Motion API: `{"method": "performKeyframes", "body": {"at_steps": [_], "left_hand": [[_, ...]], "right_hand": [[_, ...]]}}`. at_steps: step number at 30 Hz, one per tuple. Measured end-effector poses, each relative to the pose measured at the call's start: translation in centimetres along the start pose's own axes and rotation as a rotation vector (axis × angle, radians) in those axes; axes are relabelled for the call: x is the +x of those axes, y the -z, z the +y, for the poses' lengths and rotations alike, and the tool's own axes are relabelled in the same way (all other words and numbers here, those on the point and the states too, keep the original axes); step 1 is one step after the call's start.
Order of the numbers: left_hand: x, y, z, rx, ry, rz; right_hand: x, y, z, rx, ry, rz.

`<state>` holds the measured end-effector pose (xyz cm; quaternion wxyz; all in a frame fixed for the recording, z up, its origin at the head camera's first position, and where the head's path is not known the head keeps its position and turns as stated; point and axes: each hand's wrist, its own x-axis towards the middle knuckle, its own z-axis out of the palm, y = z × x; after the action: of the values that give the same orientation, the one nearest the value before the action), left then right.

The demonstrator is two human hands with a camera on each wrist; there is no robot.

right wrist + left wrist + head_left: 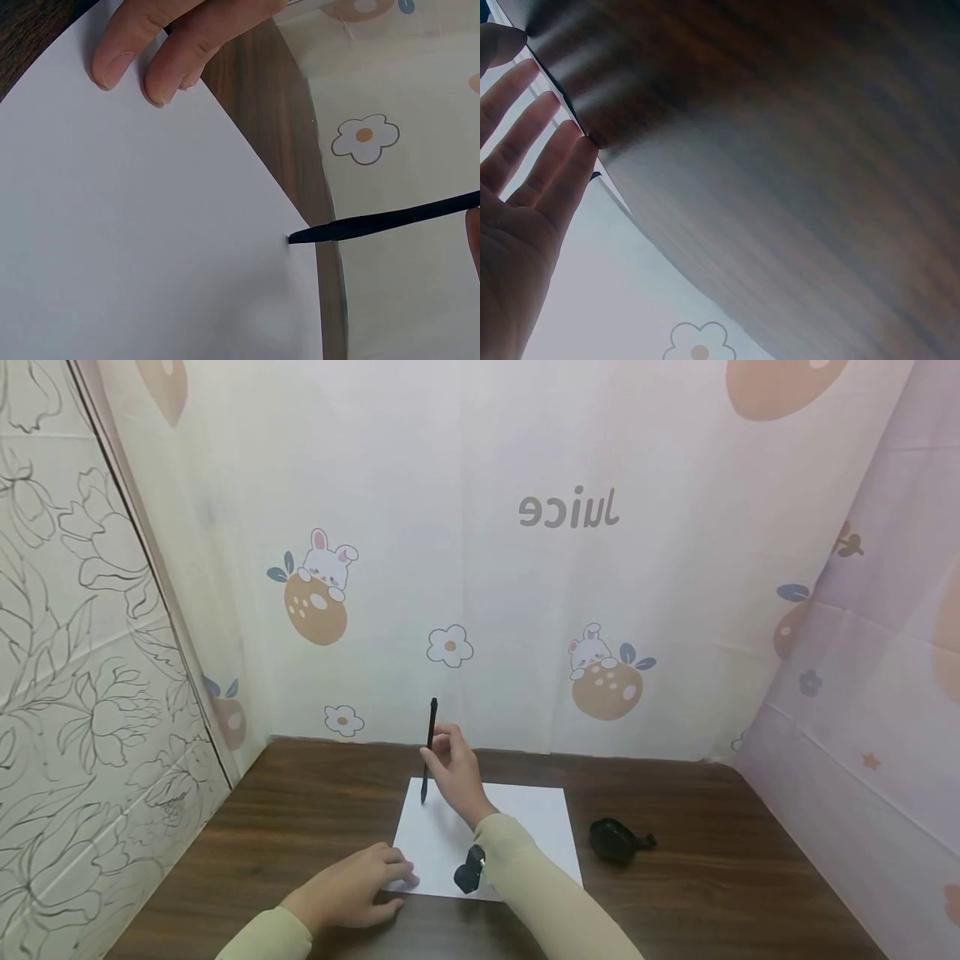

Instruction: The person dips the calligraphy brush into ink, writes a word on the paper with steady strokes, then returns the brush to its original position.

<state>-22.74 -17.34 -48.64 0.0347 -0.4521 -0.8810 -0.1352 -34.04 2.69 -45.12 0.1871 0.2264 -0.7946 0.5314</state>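
Black pen stands steep, tip by upper-left corner of paper; right hand pinches it. Left hand, empty, fingers extended, touches lower-left corner.

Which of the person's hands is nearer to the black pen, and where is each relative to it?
Right. The right hand grips the black pen; the left hand is apart from it, at the white paper's near left corner.
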Motion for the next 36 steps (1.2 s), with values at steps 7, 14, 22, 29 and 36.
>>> {"method": "performKeyframes", "body": {"at_steps": [7,14,22,29,36], "left_hand": [[0.00,-0.05,0.04,-0.003,0.007,-0.009],[-0.05,-0.09,0.05,0.001,-0.009,0.004],[-0.09,-0.34,-0.05,0.011,-0.037,0.021],[-0.04,-0.19,0.03,0.010,-0.032,0.019],[0.00,-0.05,0.01,0.013,-0.014,0.011]], "right_hand": [[-0.12,-0.21,0.07,0.006,0.012,-0.003],[-0.28,-0.19,-0.10,0.010,0.008,-0.021],[-0.49,-0.12,-0.14,-0.008,0.001,-0.034],[-0.41,-0.10,-0.10,-0.015,0.002,-0.041],[-0.31,-0.10,-0.14,0.002,0.011,-0.044]]}}
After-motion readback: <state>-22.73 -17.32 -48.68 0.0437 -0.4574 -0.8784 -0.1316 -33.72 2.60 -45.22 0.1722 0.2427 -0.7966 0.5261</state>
